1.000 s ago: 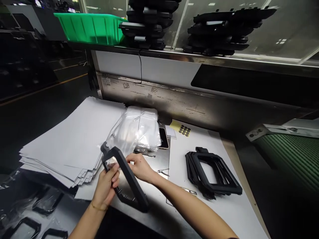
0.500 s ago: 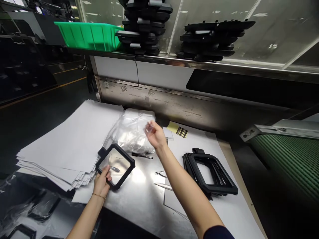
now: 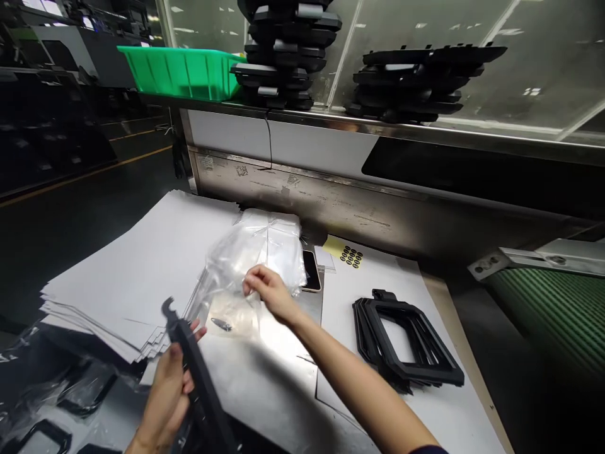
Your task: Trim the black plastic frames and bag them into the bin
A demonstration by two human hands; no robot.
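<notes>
My left hand (image 3: pixel 165 388) grips a black plastic frame (image 3: pixel 202 378), turned so that it shows nearly edge-on. Over the metal table, my right hand (image 3: pixel 273 295) pinches the edge of a thin clear plastic bag (image 3: pixel 239 309). That bag hangs in front of a pile of clear bags (image 3: pixel 281 230). A small dark object (image 3: pixel 220 324) shows at the clear bag; whether it lies behind or in it I cannot tell. Right of the pile lies a phone (image 3: pixel 311 271), partly covered by the bags.
Stacked black frames (image 3: pixel 406 340) lie on white sheets at right, near a yellow label sheet (image 3: pixel 350 255). White sheets (image 3: pixel 127 258) are piled at left. Bagged frames (image 3: pixel 45 432) lie lower left. A green bin (image 3: pixel 184 74) and black parts (image 3: pixel 288 57) stand on the shelf. A green conveyor (image 3: pixel 558 302) runs at right.
My right hand has moved left and down, with a clear bag now spread below it. My left hand has lowered the frame and turned it edge-on. The phone has come into view.
</notes>
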